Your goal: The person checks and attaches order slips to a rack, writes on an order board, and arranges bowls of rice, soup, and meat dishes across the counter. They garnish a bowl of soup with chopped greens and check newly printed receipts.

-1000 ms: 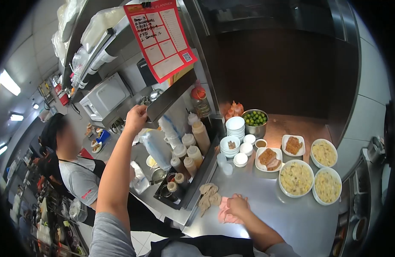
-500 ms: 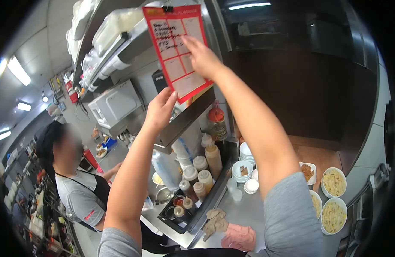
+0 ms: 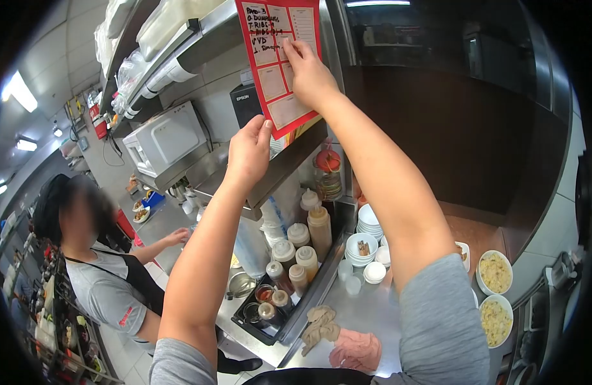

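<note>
Evidently thin and light, the sheet (image 3: pixel 288 116) hangs above the ledge (image 3: pixel 292 163); it looks flexible and easily creased, so its edges seem the safest hold. The left hand (image 3: pixel 250 149) appears to pinch its lower left corner between thumb and fingers; the right hand (image 3: pixel 313 79), half open, fingers extended, lies over its front without gripping.

Head view, forward-down, wide; left hand (image 3: pixel 250 149), right hand (image 3: pixel 313 78) near.
</note>
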`<action>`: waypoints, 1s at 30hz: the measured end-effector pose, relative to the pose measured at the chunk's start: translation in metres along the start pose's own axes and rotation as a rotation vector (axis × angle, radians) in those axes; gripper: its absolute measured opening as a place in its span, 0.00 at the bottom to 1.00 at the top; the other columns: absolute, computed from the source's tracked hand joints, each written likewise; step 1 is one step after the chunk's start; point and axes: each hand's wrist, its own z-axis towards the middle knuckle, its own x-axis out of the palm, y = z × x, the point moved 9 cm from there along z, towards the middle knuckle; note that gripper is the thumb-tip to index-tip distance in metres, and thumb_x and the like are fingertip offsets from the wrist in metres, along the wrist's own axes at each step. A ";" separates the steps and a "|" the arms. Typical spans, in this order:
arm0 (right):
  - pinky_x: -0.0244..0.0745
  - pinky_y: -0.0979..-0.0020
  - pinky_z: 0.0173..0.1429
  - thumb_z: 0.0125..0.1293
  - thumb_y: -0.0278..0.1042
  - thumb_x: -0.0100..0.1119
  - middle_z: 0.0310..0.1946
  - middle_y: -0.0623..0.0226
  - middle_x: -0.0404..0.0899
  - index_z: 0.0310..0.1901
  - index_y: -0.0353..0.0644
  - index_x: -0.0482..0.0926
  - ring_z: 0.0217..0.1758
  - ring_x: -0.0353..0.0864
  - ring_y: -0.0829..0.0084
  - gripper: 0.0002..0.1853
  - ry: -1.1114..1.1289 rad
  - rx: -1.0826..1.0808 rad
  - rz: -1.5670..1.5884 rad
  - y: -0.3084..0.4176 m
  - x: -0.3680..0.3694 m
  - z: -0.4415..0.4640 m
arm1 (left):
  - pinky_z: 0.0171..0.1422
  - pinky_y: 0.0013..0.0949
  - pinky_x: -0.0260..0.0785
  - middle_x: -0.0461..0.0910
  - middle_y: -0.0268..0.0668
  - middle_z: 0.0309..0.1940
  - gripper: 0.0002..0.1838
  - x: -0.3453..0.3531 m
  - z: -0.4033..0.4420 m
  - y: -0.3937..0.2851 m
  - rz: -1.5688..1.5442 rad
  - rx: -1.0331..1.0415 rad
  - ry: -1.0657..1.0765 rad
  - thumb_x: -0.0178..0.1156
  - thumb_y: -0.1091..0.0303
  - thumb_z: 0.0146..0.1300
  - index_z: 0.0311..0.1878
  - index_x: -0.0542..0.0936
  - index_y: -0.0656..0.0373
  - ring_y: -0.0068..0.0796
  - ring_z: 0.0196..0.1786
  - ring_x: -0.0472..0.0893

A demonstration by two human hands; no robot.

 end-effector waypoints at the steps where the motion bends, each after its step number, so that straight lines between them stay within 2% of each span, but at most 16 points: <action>1: 0.71 0.59 0.57 0.61 0.26 0.42 0.59 0.60 0.65 0.63 0.43 0.63 0.58 0.70 0.56 0.26 0.000 0.006 -0.007 0.000 0.001 -0.003 | 0.39 0.36 0.67 0.76 0.48 0.26 0.15 0.000 0.000 0.000 -0.003 -0.004 -0.004 0.47 0.59 0.68 0.40 0.75 0.63 0.39 0.28 0.73; 7: 0.70 0.56 0.54 0.61 0.30 0.44 0.57 0.59 0.67 0.60 0.41 0.65 0.54 0.72 0.55 0.24 -0.019 0.090 -0.180 -0.003 0.006 0.009 | 0.40 0.43 0.66 0.75 0.52 0.29 0.14 -0.002 -0.001 -0.005 0.057 -0.008 -0.009 0.47 0.60 0.67 0.38 0.74 0.63 0.55 0.33 0.73; 9: 0.70 0.55 0.53 0.61 0.31 0.45 0.54 0.60 0.69 0.59 0.44 0.67 0.53 0.73 0.55 0.23 -0.056 0.075 -0.174 -0.003 0.007 0.006 | 0.40 0.42 0.66 0.75 0.52 0.29 0.14 -0.003 0.000 -0.004 0.071 -0.012 -0.019 0.47 0.60 0.67 0.39 0.74 0.62 0.52 0.33 0.75; 12: 0.72 0.55 0.48 0.60 0.31 0.46 0.50 0.63 0.72 0.50 0.48 0.73 0.50 0.74 0.56 0.16 0.057 -0.125 -0.337 0.005 -0.010 -0.023 | 0.42 0.39 0.68 0.77 0.50 0.29 0.14 -0.005 0.003 0.009 -0.035 -0.046 -0.012 0.46 0.61 0.68 0.39 0.74 0.62 0.45 0.34 0.78; 13: 0.73 0.58 0.45 0.59 0.32 0.50 0.46 0.64 0.74 0.45 0.47 0.74 0.46 0.75 0.57 0.12 0.013 -0.071 -0.308 0.004 -0.028 -0.033 | 0.42 0.38 0.68 0.78 0.49 0.29 0.14 -0.006 0.006 0.021 -0.089 -0.069 -0.010 0.45 0.61 0.68 0.39 0.75 0.62 0.42 0.35 0.79; 14: 0.74 0.61 0.41 0.58 0.34 0.54 0.42 0.66 0.76 0.40 0.46 0.75 0.42 0.76 0.59 0.08 -0.030 -0.016 -0.278 0.005 -0.049 -0.044 | 0.44 0.33 0.70 0.81 0.44 0.31 0.13 -0.011 0.014 0.033 -0.186 0.056 -0.024 0.46 0.63 0.67 0.39 0.76 0.60 0.35 0.36 0.80; 16: 0.72 0.61 0.35 0.59 0.36 0.56 0.35 0.65 0.77 0.32 0.45 0.72 0.37 0.78 0.58 0.06 0.020 0.162 -0.070 -0.001 -0.082 -0.068 | 0.44 0.32 0.71 0.82 0.41 0.33 0.11 -0.043 0.018 0.047 -0.107 -0.028 -0.076 0.50 0.64 0.64 0.38 0.78 0.61 0.33 0.37 0.81; 18: 0.71 0.64 0.32 0.58 0.39 0.60 0.25 0.65 0.78 0.30 0.44 0.73 0.31 0.78 0.59 0.09 0.127 0.214 -0.042 -0.002 -0.109 -0.093 | 0.39 0.27 0.69 0.80 0.34 0.31 0.07 -0.060 0.015 0.058 0.200 -0.123 0.071 0.55 0.66 0.63 0.37 0.78 0.60 0.22 0.35 0.76; 19: 0.70 0.64 0.31 0.58 0.39 0.60 0.23 0.65 0.77 0.29 0.43 0.73 0.29 0.78 0.59 0.10 0.132 0.195 -0.054 -0.001 -0.122 -0.104 | 0.34 0.27 0.70 0.80 0.33 0.30 0.08 -0.055 0.012 0.073 0.226 -0.190 0.267 0.60 0.65 0.57 0.37 0.79 0.59 0.22 0.33 0.77; 22: 0.69 0.64 0.30 0.60 0.41 0.59 0.21 0.64 0.77 0.30 0.43 0.74 0.28 0.78 0.60 0.11 0.228 0.197 -0.129 0.005 -0.151 -0.126 | 0.33 0.27 0.70 0.79 0.32 0.30 0.12 -0.034 -0.019 0.085 0.319 -0.293 0.642 0.64 0.64 0.52 0.38 0.79 0.58 0.22 0.33 0.77; 24: 0.69 0.63 0.30 0.61 0.42 0.57 0.22 0.63 0.77 0.30 0.42 0.74 0.28 0.78 0.60 0.11 0.337 0.208 -0.229 0.016 -0.155 -0.129 | 0.39 0.29 0.72 0.79 0.33 0.30 0.16 -0.022 -0.033 0.072 0.396 -0.099 0.680 0.67 0.63 0.46 0.38 0.79 0.57 0.25 0.33 0.78; 26: 0.69 0.63 0.29 0.62 0.43 0.56 0.22 0.63 0.77 0.31 0.42 0.75 0.28 0.78 0.60 0.12 0.455 0.214 -0.368 0.027 -0.157 -0.130 | 0.44 0.35 0.73 0.81 0.37 0.31 0.16 -0.023 -0.038 0.066 0.346 -0.111 0.614 0.66 0.63 0.45 0.38 0.80 0.56 0.33 0.36 0.80; 29: 0.69 0.61 0.30 0.64 0.44 0.53 0.22 0.62 0.77 0.32 0.43 0.77 0.28 0.77 0.58 0.13 0.533 0.164 -0.341 0.058 -0.149 -0.125 | 0.46 0.40 0.72 0.81 0.41 0.32 0.12 -0.021 -0.041 0.057 0.611 0.012 0.423 0.63 0.67 0.46 0.36 0.80 0.55 0.42 0.39 0.80; 30: 0.70 0.61 0.32 0.64 0.42 0.53 0.23 0.61 0.77 0.35 0.43 0.77 0.28 0.77 0.57 0.11 0.498 0.156 -0.288 0.071 -0.147 -0.120 | 0.46 0.41 0.72 0.81 0.42 0.32 0.10 -0.027 -0.041 0.057 0.620 0.004 0.358 0.62 0.68 0.46 0.35 0.80 0.55 0.43 0.40 0.80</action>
